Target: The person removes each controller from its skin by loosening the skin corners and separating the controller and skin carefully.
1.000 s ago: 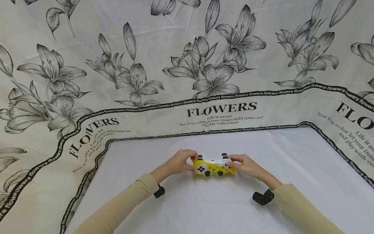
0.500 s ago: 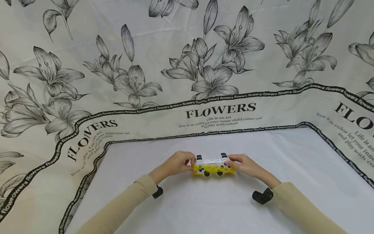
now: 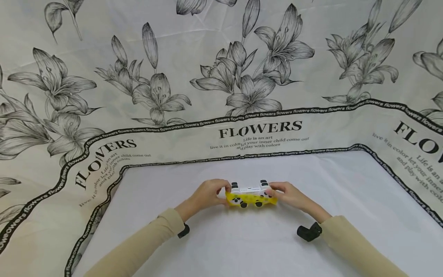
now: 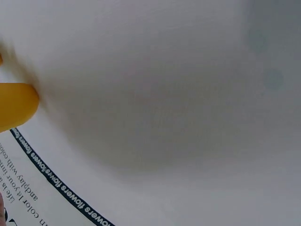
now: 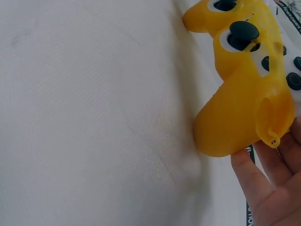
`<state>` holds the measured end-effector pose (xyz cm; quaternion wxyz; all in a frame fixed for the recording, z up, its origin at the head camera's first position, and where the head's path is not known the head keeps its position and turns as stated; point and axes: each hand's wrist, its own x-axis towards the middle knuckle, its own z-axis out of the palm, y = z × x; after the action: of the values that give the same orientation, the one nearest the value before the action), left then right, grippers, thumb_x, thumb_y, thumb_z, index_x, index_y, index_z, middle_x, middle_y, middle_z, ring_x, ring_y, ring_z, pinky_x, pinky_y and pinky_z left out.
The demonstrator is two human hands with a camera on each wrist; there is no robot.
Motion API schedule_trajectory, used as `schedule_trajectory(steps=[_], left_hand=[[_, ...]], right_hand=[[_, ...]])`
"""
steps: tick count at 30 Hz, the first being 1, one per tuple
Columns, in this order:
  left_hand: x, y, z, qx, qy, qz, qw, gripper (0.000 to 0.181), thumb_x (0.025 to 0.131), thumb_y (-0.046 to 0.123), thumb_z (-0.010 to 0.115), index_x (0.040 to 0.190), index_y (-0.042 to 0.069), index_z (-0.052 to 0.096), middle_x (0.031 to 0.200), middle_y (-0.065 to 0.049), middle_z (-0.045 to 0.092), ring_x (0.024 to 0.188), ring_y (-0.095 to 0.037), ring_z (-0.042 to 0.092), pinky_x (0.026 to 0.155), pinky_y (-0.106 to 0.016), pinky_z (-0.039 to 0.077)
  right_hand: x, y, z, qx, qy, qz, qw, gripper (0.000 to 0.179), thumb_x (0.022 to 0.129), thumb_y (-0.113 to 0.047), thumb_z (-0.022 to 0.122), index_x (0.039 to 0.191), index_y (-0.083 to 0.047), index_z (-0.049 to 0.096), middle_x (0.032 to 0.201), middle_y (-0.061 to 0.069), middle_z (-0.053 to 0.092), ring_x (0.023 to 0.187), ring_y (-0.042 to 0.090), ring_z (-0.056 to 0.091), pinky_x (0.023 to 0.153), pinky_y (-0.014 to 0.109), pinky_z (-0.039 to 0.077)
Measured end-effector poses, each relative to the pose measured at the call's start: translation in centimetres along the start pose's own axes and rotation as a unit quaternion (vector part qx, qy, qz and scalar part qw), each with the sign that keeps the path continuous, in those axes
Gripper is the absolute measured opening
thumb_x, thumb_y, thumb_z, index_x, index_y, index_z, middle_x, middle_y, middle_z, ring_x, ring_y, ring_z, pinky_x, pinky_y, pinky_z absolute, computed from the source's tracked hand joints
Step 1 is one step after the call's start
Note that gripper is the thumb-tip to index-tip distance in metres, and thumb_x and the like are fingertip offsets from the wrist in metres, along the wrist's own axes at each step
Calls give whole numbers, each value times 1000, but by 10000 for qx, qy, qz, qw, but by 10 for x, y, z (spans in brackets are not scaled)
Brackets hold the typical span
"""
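Note:
A white game controller [image 3: 250, 190] with black buttons sits partly inside a yellow silicone cover [image 3: 252, 199], low over the white cloth. Its shoulder-button edge is bare and faces upward. My left hand [image 3: 205, 195] pinches the left end between thumb and fingers. On the other end, my right hand [image 3: 294, 198] grips controller and cover together. In the right wrist view, the thumbsticks poke through the cover's holes, while a loose flap [image 5: 272, 123] with a small loop stands off the white face buttons. Only a rounded yellow handle of the cover [image 4: 16, 106] shows in the left wrist view.
White cloth [image 3: 235, 246] covers the table. Behind it rises a flower-printed curtain [image 3: 256, 88] with a black lettered border. Black wrist-camera mounts [image 3: 309, 232] hang below both forearms.
The controller has tipped so its shoulder-button edge shows more and its face less. The cover now lies lower along the front. Both hands keep their hold, and the head view has shifted slightly.

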<state>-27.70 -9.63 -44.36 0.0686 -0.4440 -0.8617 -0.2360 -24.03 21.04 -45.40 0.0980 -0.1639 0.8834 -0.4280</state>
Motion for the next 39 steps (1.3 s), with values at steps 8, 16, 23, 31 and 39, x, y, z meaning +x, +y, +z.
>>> schedule_trajectory(steps=[8, 16, 23, 31, 39], left_hand=[[-6, 1, 8, 170, 547, -41, 9984, 41, 66, 28, 86, 98, 14, 64, 90, 5, 69, 65, -4, 44, 57, -12, 38], [-7, 4, 9, 362, 614, 320, 9969, 30, 69, 27, 84, 90, 12, 68, 88, 3, 72, 67, -10, 55, 62, -11, 44], [-8, 0, 8, 646, 640, 947, 9913, 20, 74, 20, 83, 83, 12, 67, 80, 3, 69, 72, -13, 64, 68, -17, 52], [-7, -5, 6, 1278, 830, 1402, 9783, 16, 74, 17, 82, 79, 14, 67, 77, 6, 69, 69, -6, 62, 64, -17, 51], [-5, -11, 4, 1621, 834, 1706, 9683, 16, 75, 24, 82, 78, 19, 67, 77, 10, 70, 61, -2, 59, 54, -15, 45]], right_hand=[[-1, -1, 0, 52, -9, 135, 9999, 50, 97, -34, 54, 131, 4, 55, 133, 25, 55, 132, 46, 41, 106, 64, 33], [-4, 1, 0, 24, 20, 8, 10000, 47, 98, -31, 54, 129, 3, 56, 130, 22, 59, 129, 44, 45, 104, 65, 34], [-4, -1, 2, 21, 56, -3, 10000, 47, 98, -29, 54, 131, 4, 54, 130, 22, 59, 128, 43, 47, 104, 64, 35], [-3, -3, 3, -78, 269, -94, 9996, 60, 96, -46, 52, 127, 6, 57, 130, 27, 57, 126, 49, 46, 102, 63, 37], [-3, -5, 2, 54, 361, 162, 9992, 55, 96, -39, 56, 126, 7, 58, 131, 27, 56, 127, 47, 47, 104, 60, 38]])
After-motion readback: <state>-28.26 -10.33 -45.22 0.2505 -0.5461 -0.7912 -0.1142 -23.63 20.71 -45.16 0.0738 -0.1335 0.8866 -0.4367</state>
